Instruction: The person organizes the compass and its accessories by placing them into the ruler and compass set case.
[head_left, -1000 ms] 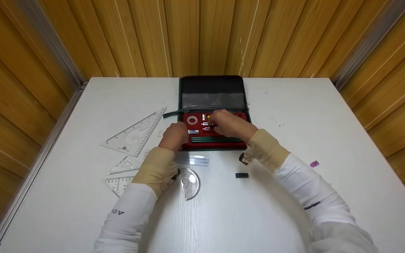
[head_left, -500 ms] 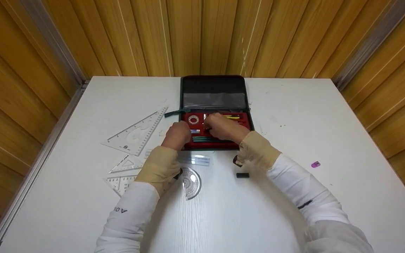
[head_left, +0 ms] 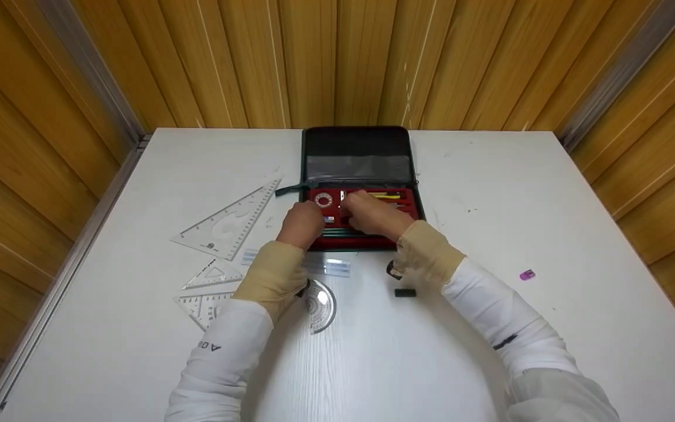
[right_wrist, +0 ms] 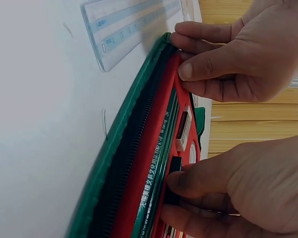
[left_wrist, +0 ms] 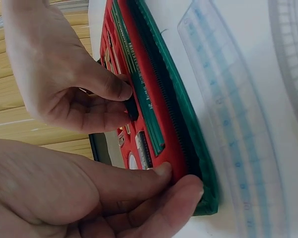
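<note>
A zippered drawing-set case [head_left: 358,132] lies unfolded, its green edge and red tray [right_wrist: 131,183] towards me. My left hand [head_left: 302,225] pinches the near left corner, thumb on the red rim and fingers at the green edge. Thumb and fingers of my right hand [head_left: 375,212] pinch a small black block [right_wrist: 174,181] at the tray, just behind the green pencils [right_wrist: 156,166]. An eraser [right_wrist: 184,129] sits in its slot between the hands. In the head view the right hand hides the block and the middle of the tray.
Left of the case lie a large set square [head_left: 220,225], two smaller triangles, a clear ruler [head_left: 329,266] and a protractor [head_left: 321,308]. A dark green block [head_left: 405,292] is in front of the case. A small purple piece [head_left: 527,274] lies far right.
My right hand has moved slightly left and nearer over the tray, uncovering a yellow tool and covering small pieces in the middle. The left hand stays at the case corner.
</note>
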The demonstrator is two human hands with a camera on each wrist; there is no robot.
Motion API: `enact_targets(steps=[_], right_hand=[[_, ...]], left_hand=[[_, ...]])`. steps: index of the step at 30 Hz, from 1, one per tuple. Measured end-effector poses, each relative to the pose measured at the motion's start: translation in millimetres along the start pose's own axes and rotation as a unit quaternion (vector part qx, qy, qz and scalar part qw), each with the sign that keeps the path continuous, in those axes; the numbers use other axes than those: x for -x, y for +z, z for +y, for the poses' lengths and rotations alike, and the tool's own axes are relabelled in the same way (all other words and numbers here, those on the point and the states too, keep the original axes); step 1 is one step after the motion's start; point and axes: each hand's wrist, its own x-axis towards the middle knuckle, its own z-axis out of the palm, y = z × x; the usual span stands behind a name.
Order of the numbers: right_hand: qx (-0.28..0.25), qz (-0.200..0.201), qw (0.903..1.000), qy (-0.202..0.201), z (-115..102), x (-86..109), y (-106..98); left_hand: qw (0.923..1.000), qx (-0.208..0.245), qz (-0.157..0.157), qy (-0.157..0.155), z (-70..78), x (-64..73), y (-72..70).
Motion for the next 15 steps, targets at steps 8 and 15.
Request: enact_targets(steps=[8, 15], right_hand=[[-0.006, -0.005, 0.9999, 0.013, 1.0, 1.4, 0.7], [-0.006, -0.002, 0.9999, 0.011, 3.1, 2.5, 0.7]], left_hand=[[0.9998, -0.013, 0.004, 0.012, 1.8, 0.9, 0.5], [0.9996, -0.015, 0.015, 0.02, 3.6, 0.8, 0.1]])
